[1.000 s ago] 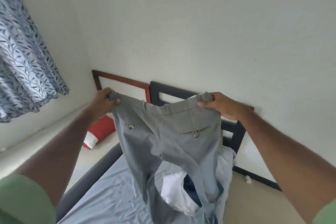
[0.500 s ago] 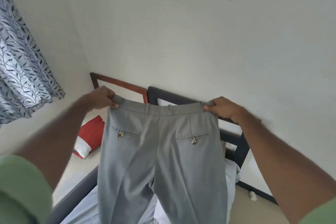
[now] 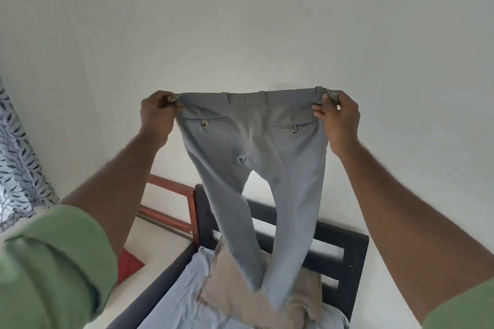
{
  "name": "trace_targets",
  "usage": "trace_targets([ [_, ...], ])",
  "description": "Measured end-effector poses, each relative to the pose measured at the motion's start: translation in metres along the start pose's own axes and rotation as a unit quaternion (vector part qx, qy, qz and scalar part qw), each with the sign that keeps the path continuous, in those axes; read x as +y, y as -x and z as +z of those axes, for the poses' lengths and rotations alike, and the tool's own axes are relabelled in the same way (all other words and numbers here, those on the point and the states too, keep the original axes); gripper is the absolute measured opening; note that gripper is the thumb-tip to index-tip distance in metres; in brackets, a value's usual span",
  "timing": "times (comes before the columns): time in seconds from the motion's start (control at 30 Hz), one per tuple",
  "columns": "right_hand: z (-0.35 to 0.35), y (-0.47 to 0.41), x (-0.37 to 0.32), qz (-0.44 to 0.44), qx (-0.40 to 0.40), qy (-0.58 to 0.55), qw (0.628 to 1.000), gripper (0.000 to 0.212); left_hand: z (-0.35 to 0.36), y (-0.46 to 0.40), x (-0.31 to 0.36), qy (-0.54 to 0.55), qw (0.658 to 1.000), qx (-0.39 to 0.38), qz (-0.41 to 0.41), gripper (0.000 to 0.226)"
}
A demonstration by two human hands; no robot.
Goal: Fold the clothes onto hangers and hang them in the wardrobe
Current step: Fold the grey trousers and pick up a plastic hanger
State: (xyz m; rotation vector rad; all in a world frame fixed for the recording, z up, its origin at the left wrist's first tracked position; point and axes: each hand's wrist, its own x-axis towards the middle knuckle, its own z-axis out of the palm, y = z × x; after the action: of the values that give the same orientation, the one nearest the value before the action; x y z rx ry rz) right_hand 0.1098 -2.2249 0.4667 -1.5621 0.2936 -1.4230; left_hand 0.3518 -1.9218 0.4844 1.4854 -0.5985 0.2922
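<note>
Higher now than half a second ago, the grey trousers (image 3: 254,157) have been lifted well up against the pale wall (image 3: 240,21), so both legs hang free and nearly clear of the bed (image 3: 171,299). The left hand (image 3: 157,112) pinches one end of the waistband with fingers curled tight round the cloth, and the right hand (image 3: 338,117) grips the other end the same way, the band pulled flat between them. To do this well, I'd say bring the two ends together so the legs lie one on the other along their creases, and give a small shake first, since the legs cross and twist near the bottom. They are plain smooth dress trousers, seat side toward the person, with two buttoned back pockets and belt loops; the cuffs trail onto a beige garment (image 3: 248,288) heaped on the bed's pale blue sheet. No hanger or wardrobe shows, so folding comes before any hanging.
</note>
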Motion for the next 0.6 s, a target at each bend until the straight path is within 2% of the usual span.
trace_targets([
  [0.1,0.0,0.016,-0.039,-0.038,0.017,0.034,0.999,0.017,-0.018,0.007,0.021,-0.027,0.999,-0.003,0.017,0.027],
  [0.2,-0.008,0.059,-0.048,-0.014,-0.005,0.059,0.998,0.021,-0.048,0.04,0.011,-0.059,0.998,-0.032,0.013,0.026],
  [0.33,-0.023,0.154,-0.02,0.057,-0.053,0.107,0.991,0.03,-0.1,0.106,-0.044,-0.144,0.985,-0.087,-0.033,0.011],
  [0.47,-0.033,0.28,0.023,0.146,-0.116,0.146,0.972,0.034,-0.169,0.197,-0.123,-0.218,0.962,-0.129,-0.101,0.034],
  [0.6,-0.041,0.408,0.059,0.241,-0.19,0.152,0.94,0.028,-0.238,0.31,-0.186,-0.264,0.932,-0.15,-0.197,0.021],
])
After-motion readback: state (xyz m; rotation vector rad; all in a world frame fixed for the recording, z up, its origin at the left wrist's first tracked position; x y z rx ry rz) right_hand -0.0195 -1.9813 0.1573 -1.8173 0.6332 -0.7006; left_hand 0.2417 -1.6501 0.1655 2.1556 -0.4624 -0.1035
